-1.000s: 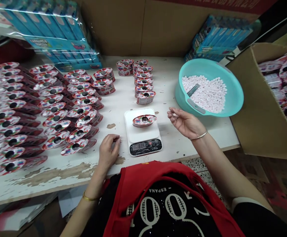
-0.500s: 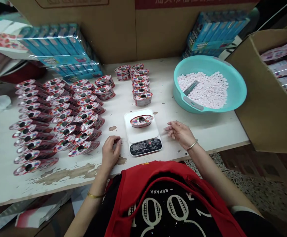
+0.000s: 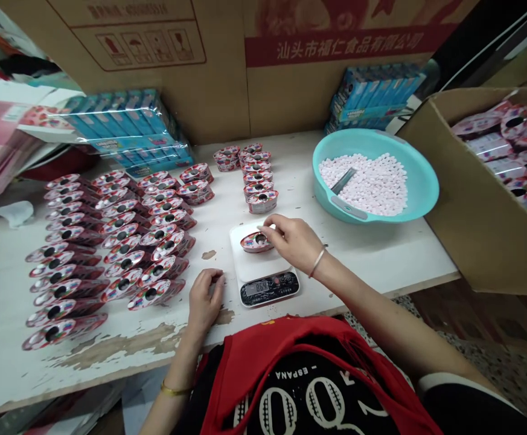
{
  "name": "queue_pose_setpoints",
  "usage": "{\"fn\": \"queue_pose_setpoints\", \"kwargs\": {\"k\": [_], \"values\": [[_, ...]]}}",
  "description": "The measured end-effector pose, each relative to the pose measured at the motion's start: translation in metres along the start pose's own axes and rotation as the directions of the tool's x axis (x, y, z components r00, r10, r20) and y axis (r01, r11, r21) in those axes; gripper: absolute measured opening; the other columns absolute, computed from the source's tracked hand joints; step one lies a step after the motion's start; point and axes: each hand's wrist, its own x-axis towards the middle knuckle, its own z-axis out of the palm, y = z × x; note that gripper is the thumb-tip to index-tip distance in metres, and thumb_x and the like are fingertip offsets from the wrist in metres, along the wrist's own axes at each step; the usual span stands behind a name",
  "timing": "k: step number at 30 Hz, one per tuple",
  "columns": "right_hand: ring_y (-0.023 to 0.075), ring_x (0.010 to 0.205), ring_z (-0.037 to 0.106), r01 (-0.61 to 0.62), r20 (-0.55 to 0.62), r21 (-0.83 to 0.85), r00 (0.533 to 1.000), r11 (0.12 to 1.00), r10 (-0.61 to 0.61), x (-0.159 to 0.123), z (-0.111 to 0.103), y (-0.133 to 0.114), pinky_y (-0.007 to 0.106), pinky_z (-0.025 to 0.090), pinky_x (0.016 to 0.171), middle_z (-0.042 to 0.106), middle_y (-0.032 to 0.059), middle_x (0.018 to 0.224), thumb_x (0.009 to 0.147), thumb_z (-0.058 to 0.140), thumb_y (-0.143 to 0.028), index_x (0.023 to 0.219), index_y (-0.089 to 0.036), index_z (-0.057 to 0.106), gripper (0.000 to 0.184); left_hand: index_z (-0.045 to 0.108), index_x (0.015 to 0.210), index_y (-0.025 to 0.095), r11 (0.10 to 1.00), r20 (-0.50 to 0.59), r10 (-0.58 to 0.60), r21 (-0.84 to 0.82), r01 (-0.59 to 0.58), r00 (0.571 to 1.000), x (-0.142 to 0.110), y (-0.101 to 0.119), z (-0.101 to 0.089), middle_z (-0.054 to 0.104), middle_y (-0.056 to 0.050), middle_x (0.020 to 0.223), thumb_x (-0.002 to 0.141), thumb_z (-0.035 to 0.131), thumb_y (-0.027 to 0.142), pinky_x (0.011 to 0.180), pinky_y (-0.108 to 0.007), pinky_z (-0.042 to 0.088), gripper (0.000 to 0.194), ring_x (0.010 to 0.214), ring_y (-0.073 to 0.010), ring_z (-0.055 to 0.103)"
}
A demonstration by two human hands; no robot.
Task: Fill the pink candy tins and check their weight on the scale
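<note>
A white kitchen scale (image 3: 240, 266) lies on the table in front of me, with digits on its dark display (image 3: 270, 287). On its plate stands a small oval candy box (image 3: 250, 243), red and white, with a round hole in its top and pale candies showing inside. My right hand (image 3: 294, 241) reaches over the plate and grips the box's right end between thumb and fingers; part of that end is hidden. Left of the scale, my left hand (image 3: 206, 296) rests on the table, fingers loosely curled, nothing in them.
Rows of similar candy boxes (image 3: 125, 241) stand at left, and a shorter row (image 3: 258, 175) behind the scale. A turquoise basin (image 3: 426, 181) holds pale candies (image 3: 376, 181) and a scoop (image 3: 343, 180). A carton (image 3: 453, 223) of boxes stands at right; blue packs (image 3: 131, 127) stand behind.
My right hand has moved left from beside the scale onto the candy box on its plate. My left hand stays resting. The camera view has tilted up somewhat.
</note>
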Motion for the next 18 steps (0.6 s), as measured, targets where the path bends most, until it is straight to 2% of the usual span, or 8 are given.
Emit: {"fn": "queue_pose_setpoints", "kwargs": {"k": [2,4,6,8,10,12,14,18], "values": [[0.0153,0.062,0.052,0.045,-0.120,0.021,0.992,0.999,-0.042,-0.001,-0.021,0.012,0.028,0.036,0.062,0.063,0.0022,0.070,0.094,0.052,-0.036,0.088,-0.021,0.065,0.021,0.057,0.096,0.020,1.000,0.000,-0.002,-0.004,0.002,1.000,0.000,-0.001,0.000,0.062,-0.004,0.091,0.091,0.052,0.030,0.077,-0.031,0.049,0.012,0.086,-0.0168,0.058],[0.0155,0.068,0.055,0.043,-0.290,0.001,0.956,0.999,-0.041,0.001,-0.055,0.034,0.028,0.039,0.067,0.065,0.0037,0.080,0.093,0.053,-0.034,0.088,-0.020,0.065,0.018,0.057,0.096,0.020,1.000,-0.001,-0.002,-0.006,0.002,1.000,0.000,-0.001,0.000,0.061,-0.004,0.091,0.092,0.052,0.029,0.078,-0.031,0.048,0.011,0.086,-0.0167,0.058],[0.0158,0.073,0.055,-0.079,-0.451,-0.079,0.892,0.994,0.035,0.008,-0.096,0.066,0.028,0.040,0.071,0.065,0.0050,0.084,0.092,0.055,-0.030,0.088,-0.019,0.065,0.015,0.057,0.095,0.020,1.000,0.001,-0.003,-0.010,0.003,1.000,0.000,-0.001,0.000,0.062,-0.004,0.091,0.091,0.052,0.028,0.077,-0.031,0.048,0.011,0.086,-0.0165,0.058],[0.0154,0.071,0.051,-0.313,-0.525,-0.213,0.836,0.926,0.162,0.019,-0.133,0.102,0.030,0.037,0.072,0.064,0.0071,0.084,0.087,0.062,-0.025,0.089,-0.016,0.065,0.010,0.057,0.094,0.020,1.000,0.004,-0.005,-0.014,0.005,1.000,0.000,0.000,-0.001,0.062,-0.004,0.091,0.091,0.052,0.028,0.077,-0.031,0.049,0.010,0.085,-0.0163,0.058],[0.0145,0.067,0.045,-0.535,-0.400,-0.274,0.819,0.799,0.412,0.030,-0.154,0.135,0.032,0.033,0.071,0.061,0.0065,0.076,0.079,0.072,-0.025,0.082,-0.014,0.065,0.014,0.057,0.094,0.020,1.000,0.005,-0.006,-0.018,0.006,1.000,0.000,0.001,-0.001,0.062,-0.004,0.091,0.091,0.052,0.028,0.077,-0.031,0.049,0.010,0.085,-0.0161,0.058],[0.0134,0.064,0.044,-0.620,-0.218,-0.272,0.784,0.736,0.580,0.039,-0.156,0.159,0.032,0.032,0.070,0.058,0.0037,0.066,0.070,0.079,-0.020,0.070,-0.013,0.063,0.017,0.057,0.094,0.020,1.000,0.005,-0.008,-0.017,0.008,1.000,0.000,0.002,-0.001,0.062,-0.004,0.090,0.092,0.051,0.028,0.077,-0.030,0.048,0.010,0.085,-0.0159,0.058],[0.0123,0.061,0.043,-0.621,-0.113,-0.238,0.781,0.747,0.614,0.043,-0.147,0.171,0.031,0.031,0.069,0.054,0.0002,0.057,0.064,0.080,-0.011,0.060,-0.014,0.060,0.021,0.057,0.094,0.020,1.000,0.004,-0.009,-0.010,0.009,1.000,0.000,0.002,-0.001,0.062,-0.004,0.090,0.092,0.051,0.027,0.077,-0.030,0.048,0.010,0.085,-0.0160,0.058],[0.0119,0.058,0.042,-0.606,-0.132,-0.160,0.795,0.779,0.592,0.042,-0.133,0.178,0.030,0.030,0.066,0.047,-0.0038,0.048,0.062,0.078,-0.007,0.051,-0.017,0.056,0.026,0.057,0.094,0.020,1.000,-0.004,-0.007,0.001,0.007,1.000,0.000,0.003,-0.001,0.063,-0.004,0.090,0.091,0.051,0.028,0.076,-0.031,0.048,0.010,0.084,-0.0163,0.059]]}}
